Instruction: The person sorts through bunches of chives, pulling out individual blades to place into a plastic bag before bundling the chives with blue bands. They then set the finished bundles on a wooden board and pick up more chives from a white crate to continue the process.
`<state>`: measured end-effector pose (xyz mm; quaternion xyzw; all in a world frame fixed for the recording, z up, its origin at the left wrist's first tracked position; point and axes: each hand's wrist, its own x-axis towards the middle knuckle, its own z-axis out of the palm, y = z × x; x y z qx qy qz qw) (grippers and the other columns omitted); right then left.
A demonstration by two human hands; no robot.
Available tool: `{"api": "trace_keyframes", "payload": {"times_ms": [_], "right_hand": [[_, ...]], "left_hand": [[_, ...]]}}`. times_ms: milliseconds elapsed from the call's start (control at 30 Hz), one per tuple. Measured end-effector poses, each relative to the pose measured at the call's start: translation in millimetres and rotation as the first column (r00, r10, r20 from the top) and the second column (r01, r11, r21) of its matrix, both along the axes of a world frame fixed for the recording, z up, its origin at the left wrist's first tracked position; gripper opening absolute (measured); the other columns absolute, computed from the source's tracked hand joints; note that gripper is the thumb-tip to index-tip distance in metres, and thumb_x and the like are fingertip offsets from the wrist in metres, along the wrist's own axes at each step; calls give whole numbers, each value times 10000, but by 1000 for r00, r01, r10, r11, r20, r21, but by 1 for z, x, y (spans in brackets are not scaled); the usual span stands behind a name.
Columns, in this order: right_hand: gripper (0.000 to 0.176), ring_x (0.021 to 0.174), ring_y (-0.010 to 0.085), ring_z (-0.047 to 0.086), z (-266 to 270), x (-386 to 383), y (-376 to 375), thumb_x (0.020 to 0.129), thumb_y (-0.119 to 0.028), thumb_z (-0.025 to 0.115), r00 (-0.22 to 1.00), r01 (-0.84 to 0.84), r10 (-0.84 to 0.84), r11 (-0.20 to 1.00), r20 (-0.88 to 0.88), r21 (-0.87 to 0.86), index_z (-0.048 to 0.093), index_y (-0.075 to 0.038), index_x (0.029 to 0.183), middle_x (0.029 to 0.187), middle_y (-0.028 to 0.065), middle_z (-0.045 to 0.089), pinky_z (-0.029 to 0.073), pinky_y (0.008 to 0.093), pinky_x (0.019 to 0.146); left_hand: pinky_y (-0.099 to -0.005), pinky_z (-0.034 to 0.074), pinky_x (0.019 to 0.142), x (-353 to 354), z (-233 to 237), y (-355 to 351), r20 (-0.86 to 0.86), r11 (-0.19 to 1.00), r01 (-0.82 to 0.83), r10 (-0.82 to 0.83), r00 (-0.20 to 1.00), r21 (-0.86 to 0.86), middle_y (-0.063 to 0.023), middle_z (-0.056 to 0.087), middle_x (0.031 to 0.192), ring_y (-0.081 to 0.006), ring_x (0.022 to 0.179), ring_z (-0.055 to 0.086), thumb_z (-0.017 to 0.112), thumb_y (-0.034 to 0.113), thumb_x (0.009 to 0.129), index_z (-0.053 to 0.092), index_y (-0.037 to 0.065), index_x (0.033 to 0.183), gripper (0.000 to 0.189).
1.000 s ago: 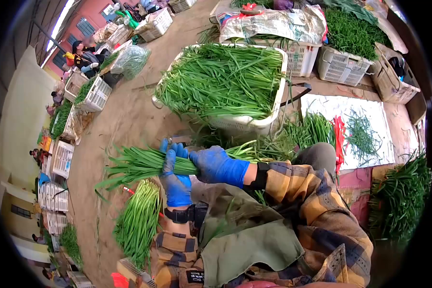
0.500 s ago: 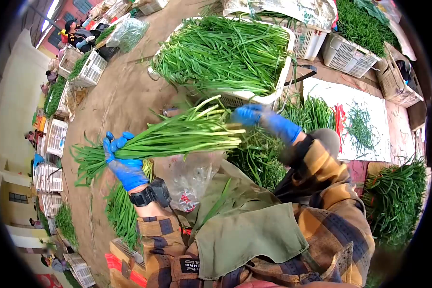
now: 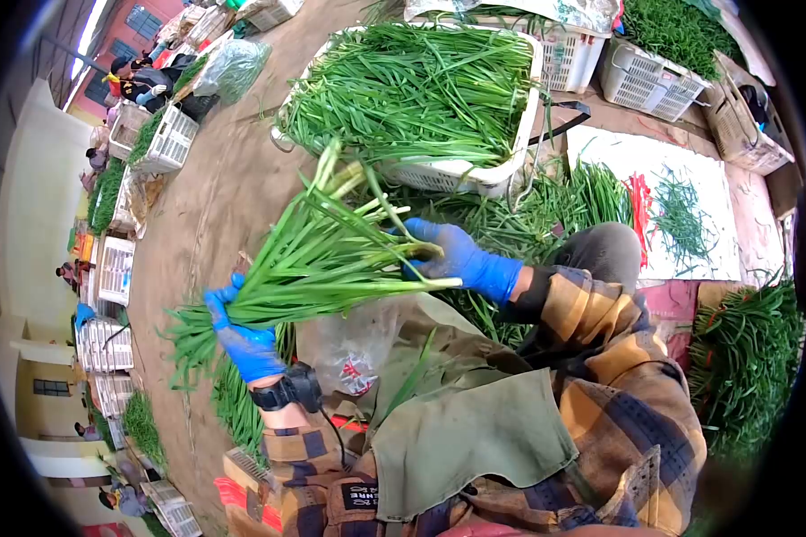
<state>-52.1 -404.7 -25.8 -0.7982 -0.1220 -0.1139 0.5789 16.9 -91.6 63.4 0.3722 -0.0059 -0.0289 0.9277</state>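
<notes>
A fanned bunch of long green leafy stalks (image 3: 309, 259) lies across the space between my blue-gloved hands. My left hand (image 3: 244, 333) is wrapped round its leafy end, with the tips hanging beyond. At the pale stem ends, my right hand (image 3: 457, 258) is closed on some stalks, its thumb pointing left. Past the bunch stands a white crate (image 3: 533, 98) heaped with more green stalks. Loose leaves (image 3: 501, 219) lie beyond and beside my right hand. Below my left hand, another bunch (image 3: 237, 403) is partly hidden.
A white sheet (image 3: 690, 224) with red ties (image 3: 638, 215) and leaf scraps is at the right. A bundled pile (image 3: 748, 367) sits below it. A clear plastic bag (image 3: 358, 345) lies near my lap. Crates (image 3: 116, 268) and other people line the far left.
My right hand has come down onto the stem ends and closed there. The stalks have fanned out, some pointing upward. My left hand has shifted slightly right and down with the bunch.
</notes>
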Motion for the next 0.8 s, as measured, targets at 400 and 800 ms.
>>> {"api": "trace_keyframes", "payload": {"times_ms": [400, 800], "right_hand": [[267, 839, 396, 601, -23, -2, -96, 757, -84, 563, 901, 28, -340, 666, -270, -745, 599, -44, 1018, 887, 226, 614, 493, 449, 728], [881, 902, 389, 600, 48, 30, 11, 663, -813, 475, 934, -199, 25, 865, -357, -460, 612, -14, 1010, 926, 211, 637, 462, 430, 790]], "left_hand": [[-436, 471, 827, -17, -27, 57, 27, 987, -138, 141, 990, -87, -50, 598, 866, -226, 853, 570, 528, 318, 903, 533, 143, 664, 296], [-416, 442, 816, -24, -21, 23, 93, 976, -132, 150, 984, -175, -20, 489, 651, -204, 781, 523, 523, 290, 916, 473, 136, 647, 315]]}}
